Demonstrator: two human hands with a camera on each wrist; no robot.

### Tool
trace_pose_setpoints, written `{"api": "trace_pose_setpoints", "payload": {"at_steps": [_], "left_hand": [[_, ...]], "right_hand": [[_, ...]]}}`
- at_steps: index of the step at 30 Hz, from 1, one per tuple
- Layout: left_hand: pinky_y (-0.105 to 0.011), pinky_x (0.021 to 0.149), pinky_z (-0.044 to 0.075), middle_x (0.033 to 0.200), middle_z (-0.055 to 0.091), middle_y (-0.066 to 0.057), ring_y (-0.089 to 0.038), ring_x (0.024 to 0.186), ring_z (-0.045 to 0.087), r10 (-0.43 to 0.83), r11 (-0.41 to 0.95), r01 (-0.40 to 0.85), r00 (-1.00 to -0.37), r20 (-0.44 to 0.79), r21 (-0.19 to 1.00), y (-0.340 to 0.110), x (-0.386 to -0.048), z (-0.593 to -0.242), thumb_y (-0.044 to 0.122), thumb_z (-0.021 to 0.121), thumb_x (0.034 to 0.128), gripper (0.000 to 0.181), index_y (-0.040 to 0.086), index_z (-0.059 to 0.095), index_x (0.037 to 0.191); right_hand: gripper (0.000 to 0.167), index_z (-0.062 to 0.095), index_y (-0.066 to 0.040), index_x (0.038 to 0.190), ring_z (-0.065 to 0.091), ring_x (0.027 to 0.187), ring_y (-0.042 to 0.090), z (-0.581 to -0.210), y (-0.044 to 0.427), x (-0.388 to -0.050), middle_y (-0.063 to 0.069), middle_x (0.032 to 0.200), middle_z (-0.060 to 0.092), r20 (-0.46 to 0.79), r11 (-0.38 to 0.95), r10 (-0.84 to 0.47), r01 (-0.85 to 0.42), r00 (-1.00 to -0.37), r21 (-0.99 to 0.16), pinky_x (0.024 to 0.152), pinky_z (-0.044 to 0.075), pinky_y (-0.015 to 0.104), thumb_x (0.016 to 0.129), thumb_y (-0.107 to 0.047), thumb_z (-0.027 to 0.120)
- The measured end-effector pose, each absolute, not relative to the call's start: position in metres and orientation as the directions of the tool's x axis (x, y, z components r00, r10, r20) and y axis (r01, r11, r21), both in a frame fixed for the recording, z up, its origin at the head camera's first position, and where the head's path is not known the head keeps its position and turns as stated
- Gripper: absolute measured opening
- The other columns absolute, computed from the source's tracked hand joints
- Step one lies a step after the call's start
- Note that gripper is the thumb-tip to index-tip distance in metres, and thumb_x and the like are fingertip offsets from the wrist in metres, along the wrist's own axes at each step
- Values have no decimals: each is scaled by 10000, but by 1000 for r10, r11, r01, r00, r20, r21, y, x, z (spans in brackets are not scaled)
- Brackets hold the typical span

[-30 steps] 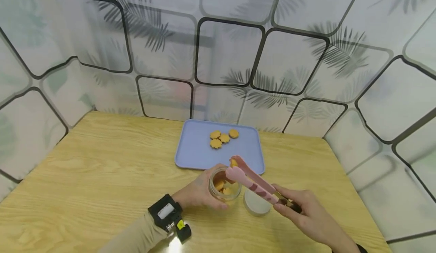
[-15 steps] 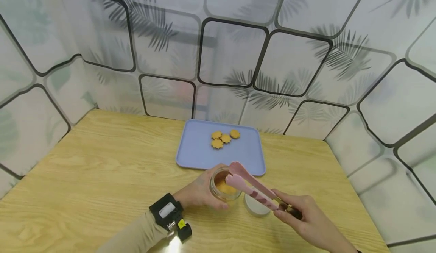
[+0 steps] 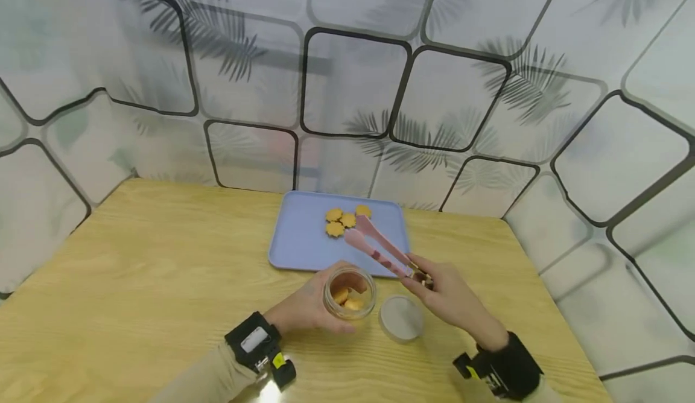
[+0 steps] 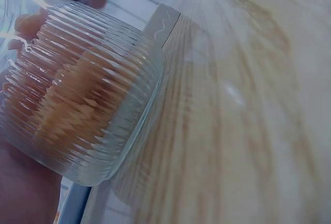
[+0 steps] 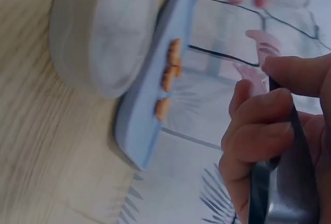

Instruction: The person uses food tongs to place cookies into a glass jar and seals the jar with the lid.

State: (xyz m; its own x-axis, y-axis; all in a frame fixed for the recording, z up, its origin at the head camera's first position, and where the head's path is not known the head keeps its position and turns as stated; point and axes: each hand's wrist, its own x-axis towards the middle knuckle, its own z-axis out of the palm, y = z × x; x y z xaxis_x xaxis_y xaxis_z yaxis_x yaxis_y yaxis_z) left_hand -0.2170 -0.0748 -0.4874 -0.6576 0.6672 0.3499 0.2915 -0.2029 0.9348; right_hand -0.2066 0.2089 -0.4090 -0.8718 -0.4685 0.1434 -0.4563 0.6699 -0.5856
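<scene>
My left hand (image 3: 309, 306) holds an open glass jar (image 3: 370, 299) tilted above the table. Several golden cookies (image 3: 354, 303) lie inside it, blurred behind the ribbed glass (image 4: 88, 94) in the left wrist view. In my right hand (image 3: 453, 300) is a pair of pink tongs (image 3: 356, 240) with a dark handle; thumb and fingers are curled round that handle in the right wrist view. The tong tips stand apart over the blue tray (image 3: 298, 234), close to several scalloped cookies (image 3: 334, 229). I see nothing between the tips.
A pale round lid (image 3: 400, 318) lies on the wooden table (image 3: 163, 282), right of the jar and in front of the tray. Patterned curtains (image 3: 250, 95) close off the back and sides. Each wrist wears a black strap with a small camera.
A cookie was between the tong tips one second ago, at the jar's mouth; now it is gone from them. The tongs have moved away from the jar to above the tray.
</scene>
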Motion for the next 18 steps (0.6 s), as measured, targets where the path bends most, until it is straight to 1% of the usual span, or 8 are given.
{"api": "trace_pose_setpoints", "payload": {"at_steps": [3, 6, 9, 10, 12, 15, 18], "left_hand": [[-375, 1116, 461, 1332, 579, -223, -372, 1260, 554, 665, -204, 291, -660, 350, 935, -78, -217, -488, 127, 886, 760, 768, 128, 474, 1408], [-328, 1108, 463, 1330, 598, -148, -292, 1261, 563, 657, -199, 276, -674, 337, 940, -79, -216, -488, 129, 893, 744, 783, 144, 479, 1409], [-324, 1107, 464, 1322, 599, -147, -274, 1254, 566, 653, -205, 268, -679, 335, 941, -80, -216, -488, 137, 899, 734, 787, 126, 485, 1403], [-318, 1106, 462, 1319, 596, -162, -277, 1251, 566, 656, -211, 268, -675, 339, 940, -79, -216, -489, 137, 898, 736, 786, 119, 483, 1402], [-313, 1107, 460, 1316, 592, -188, -289, 1247, 569, 661, -215, 270, -667, 344, 939, -78, -217, -489, 166, 898, 744, 777, 107, 481, 1397], [-330, 1111, 459, 1318, 579, -250, -341, 1249, 567, 663, -209, 269, -668, 338, 940, -78, -217, -489, 225, 903, 747, 775, 105, 481, 1386], [-325, 1107, 461, 1321, 553, -313, -378, 1248, 559, 662, -214, 266, -668, 340, 940, -78, -218, -490, 243, 907, 745, 783, 99, 477, 1384]], "right_hand": [[433, 591, 24, 1371, 420, 513, 19, -422, 193, -232, -21, 722, 651, 99, 731, -482, -462, -871, -502, 490, 362, 211, 1003, -197, 646], [264, 656, -31, 1210, 444, 512, 50, -433, 181, -250, -56, 644, 564, 87, 764, -475, -460, -876, -452, 475, 351, 219, 989, -176, 640], [156, 651, -71, 1090, 444, 513, 67, -438, 170, -261, -39, 635, 527, 73, 784, -462, -446, -884, -433, 460, 326, 224, 980, -180, 635], [136, 644, -81, 1067, 439, 512, 72, -439, 168, -263, -33, 632, 515, 70, 789, -457, -440, -887, -429, 458, 313, 226, 979, -183, 634], [150, 644, -74, 1073, 446, 520, 78, -439, 165, -267, -27, 641, 518, 62, 794, -458, -439, -887, -421, 461, 316, 230, 977, -188, 632], [151, 641, -61, 1053, 449, 529, 84, -440, 160, -271, -27, 644, 513, 73, 786, -473, -458, -878, -414, 466, 321, 235, 968, -186, 640], [150, 646, -54, 1037, 443, 530, 79, -441, 156, -275, -36, 638, 501, 83, 782, -490, -480, -868, -398, 468, 317, 227, 963, -184, 648]]}}
